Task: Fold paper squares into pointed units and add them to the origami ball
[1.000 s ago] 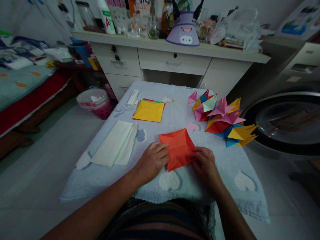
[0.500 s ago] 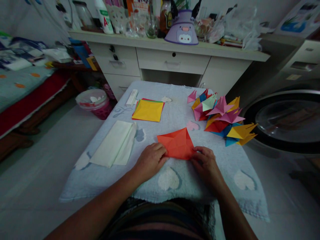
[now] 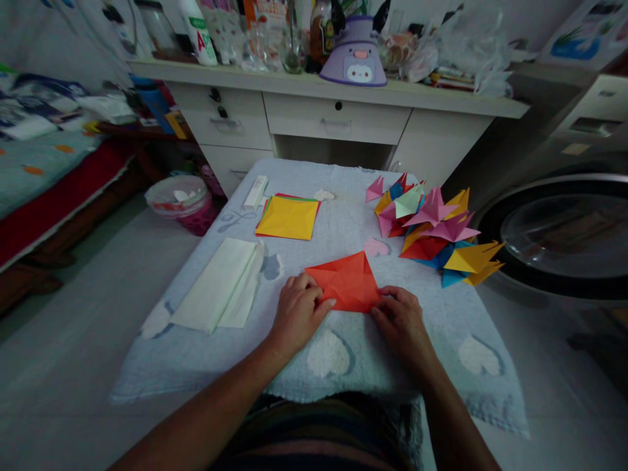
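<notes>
A creased sheet of orange-red origami paper (image 3: 347,281), partly folded, lies on the cloth-covered table (image 3: 338,226) in front of me. My left hand (image 3: 300,307) grips its left edge, with the thumb along the lower side. At the lower right corner, my right hand (image 3: 398,313) pinches the paper between thumb and fingers. To the right beyond it sits a cluster of folded paper cranes (image 3: 432,229) in several colours. A stack of square coloured paper (image 3: 287,218), yellow on top, lies farther back on the left.
A folded pale cloth or tissue (image 3: 220,284) lies left of my left hand. Behind the paper stack is a small white box-like item (image 3: 256,192). A pink lined bin (image 3: 189,209) stands on the floor at left, and a washing machine (image 3: 564,190) at right.
My left hand has shifted slightly up along the left edge of the orange-red paper, its thumb now extended over the lower side. The right hand keeps its corner. The view has moved slightly.
</notes>
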Action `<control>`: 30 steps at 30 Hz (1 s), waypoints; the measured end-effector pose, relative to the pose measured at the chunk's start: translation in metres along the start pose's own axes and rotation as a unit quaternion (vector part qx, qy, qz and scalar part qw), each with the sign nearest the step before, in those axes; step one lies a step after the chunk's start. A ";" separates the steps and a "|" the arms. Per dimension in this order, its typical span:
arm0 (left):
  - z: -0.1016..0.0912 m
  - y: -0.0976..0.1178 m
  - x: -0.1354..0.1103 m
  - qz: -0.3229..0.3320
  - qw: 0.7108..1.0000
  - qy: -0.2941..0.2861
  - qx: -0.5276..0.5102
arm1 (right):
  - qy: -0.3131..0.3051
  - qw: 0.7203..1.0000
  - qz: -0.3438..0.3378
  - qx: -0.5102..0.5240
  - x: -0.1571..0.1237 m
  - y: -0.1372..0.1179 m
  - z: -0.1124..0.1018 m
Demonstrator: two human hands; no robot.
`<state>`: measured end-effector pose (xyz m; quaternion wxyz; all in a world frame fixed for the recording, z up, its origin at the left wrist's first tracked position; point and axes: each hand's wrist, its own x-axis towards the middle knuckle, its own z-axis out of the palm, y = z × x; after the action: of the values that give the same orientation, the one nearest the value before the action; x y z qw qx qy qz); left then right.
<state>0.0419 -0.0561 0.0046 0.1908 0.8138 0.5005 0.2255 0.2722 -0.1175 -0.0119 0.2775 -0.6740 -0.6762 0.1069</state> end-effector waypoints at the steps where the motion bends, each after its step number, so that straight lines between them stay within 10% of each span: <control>1: 0.001 0.000 0.000 -0.005 1.000 0.004 0.010 | 0.004 1.000 0.004 0.000 0.000 0.000 0.000; 30: 0.005 0.009 0.000 -0.042 0.991 0.031 0.124 | 0.046 0.997 0.032 -0.043 0.000 -0.002 0.006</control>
<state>0.0511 -0.0607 0.0053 0.0817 0.8021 0.5639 0.1786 0.2668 -0.1160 -0.0158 0.2756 -0.7110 -0.6446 0.0551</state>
